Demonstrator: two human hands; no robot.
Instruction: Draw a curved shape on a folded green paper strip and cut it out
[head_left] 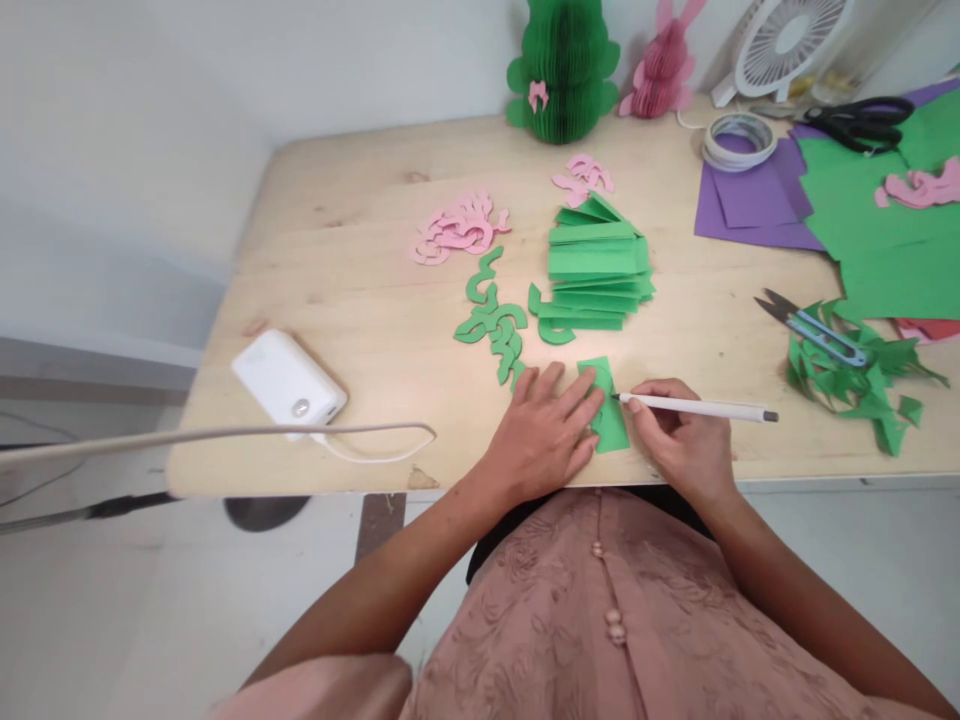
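A small green paper piece (pixel 613 432) lies near the table's front edge. My left hand (pixel 541 430) rests flat over its left part, fingers spread, pressing it to the wood. In my right hand (pixel 686 440) is a white pen (pixel 709 407) with a dark tip, held at the paper's right edge. What lies under my left fingers is mostly hidden. Just beyond are curved green paper cutouts (pixel 499 325) and a stack of folded green paper strips (pixel 596 262).
Pink cutouts (pixel 461 232) lie farther back. Small scissors (pixel 814 330) sit on green scraps (pixel 840 380) at right. Tape rolls (pixel 739 142), black scissors (pixel 855 122), purple sheets (pixel 750 200) and green sheets (pixel 892 250) fill the back right. A white power bank (pixel 289 378) with a cable is at left.
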